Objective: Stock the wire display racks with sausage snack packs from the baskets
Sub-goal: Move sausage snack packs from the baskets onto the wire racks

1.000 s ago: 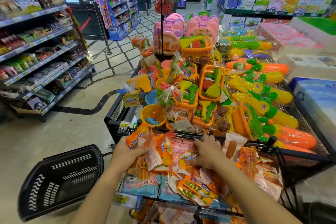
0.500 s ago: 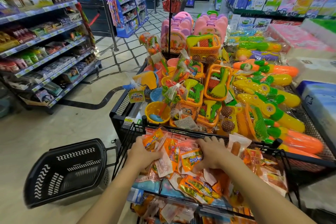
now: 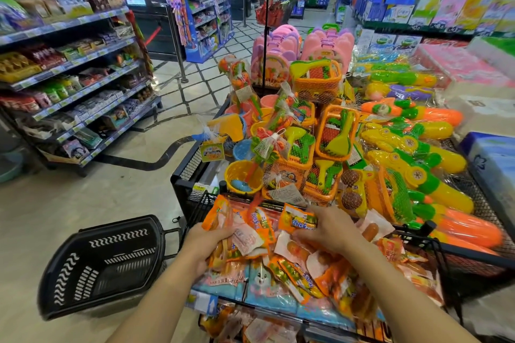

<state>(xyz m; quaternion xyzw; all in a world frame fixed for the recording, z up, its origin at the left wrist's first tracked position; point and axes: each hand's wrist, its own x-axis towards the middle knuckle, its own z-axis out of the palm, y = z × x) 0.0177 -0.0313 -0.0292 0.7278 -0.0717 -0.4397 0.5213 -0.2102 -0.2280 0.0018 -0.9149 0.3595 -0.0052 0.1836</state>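
Note:
Orange and pink sausage snack packs (image 3: 295, 273) lie heaped in the top tier of a black wire display rack (image 3: 434, 242) right in front of me. My left hand (image 3: 202, 245) grips a bunch of these packs (image 3: 237, 225), held upright over the rack's left end. My right hand (image 3: 331, 228) pinches one orange pack (image 3: 296, 221) above the middle of the heap. A lower tier (image 3: 250, 326) holds more packs. The black plastic basket (image 3: 103, 262) stands on the floor to the left, and its inside looks bare.
Behind the rack a black mesh bin (image 3: 189, 164) is piled with netted beach toys (image 3: 303, 147) and water guns (image 3: 412, 164). A sign pole (image 3: 266, 28) rises from it. Grocery shelves (image 3: 69, 86) line the left aisle; tissue packs (image 3: 493, 159) sit at the right.
Both hands have lifted a little and drawn the packs upright. My right hand now holds a single orange pack instead of resting on the heap. The view has shifted slightly.

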